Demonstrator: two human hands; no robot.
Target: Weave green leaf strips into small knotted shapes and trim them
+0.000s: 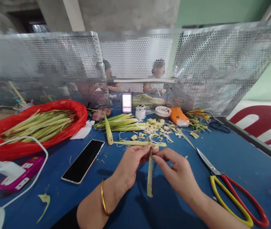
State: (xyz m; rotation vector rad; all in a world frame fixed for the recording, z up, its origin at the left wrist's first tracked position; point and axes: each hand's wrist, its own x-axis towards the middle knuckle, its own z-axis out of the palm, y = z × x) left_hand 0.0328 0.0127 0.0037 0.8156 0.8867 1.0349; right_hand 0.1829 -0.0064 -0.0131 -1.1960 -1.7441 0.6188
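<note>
My left hand, with a gold bangle on its wrist, pinches the folded top of a pale green leaf strip. The strip's flat end hangs down between my hands, above the blue table. My right hand has thumb and fingertips closed at the strip's right edge, near the fold. Just beyond my fingers lie a long pale stalk and scattered cut leaf pieces. An upright pointed leaf shoot stands left of them. The exact fold is partly hidden by my fingertips.
Scissors with red and yellow handles lie at right. A phone, a purple power strip and a red bag of leaf strips are at left. Behind stand a tape roll, an orange packet and a perforated metal screen; people sit beyond.
</note>
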